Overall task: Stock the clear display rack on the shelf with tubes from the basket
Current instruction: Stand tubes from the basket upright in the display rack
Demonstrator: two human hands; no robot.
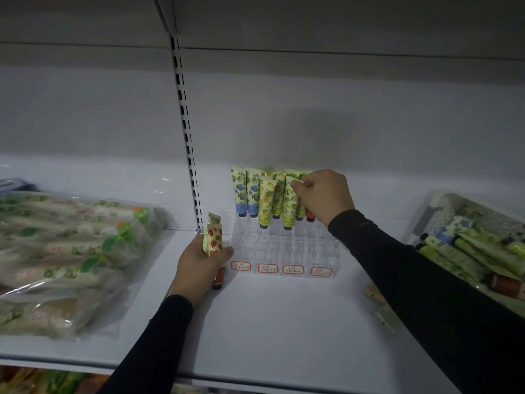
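**Rack half filled, both hands holding tubes**

The white shelf [284, 322] carries everything. At its right edge sits the basket [443, 203], pale and heaped with green, blue-flowered and red tubes lying flat. At the left lies a clear bag [71, 257] of long pale packets with green print.

The rack [284, 248] stands in the middle against the back wall: clear plastic, stepped, divided into small cells, with four red-bordered labels [267, 268] along its front. Only the rear rows are filled; tubes stand cap-down there, two blue-flowered [244, 191] at the left, yellow [267, 203] next, then green [289, 206].

The right hand [324, 197] reaches over the rack's right rear, its grip pinching the top of a green tube, and its dark sleeve [412, 274] crosses the rack's right corner, hiding the cells behind. The left hand [201, 263], just left of the rack, has its grip clasped round strawberry tubes [213, 237], caps down.
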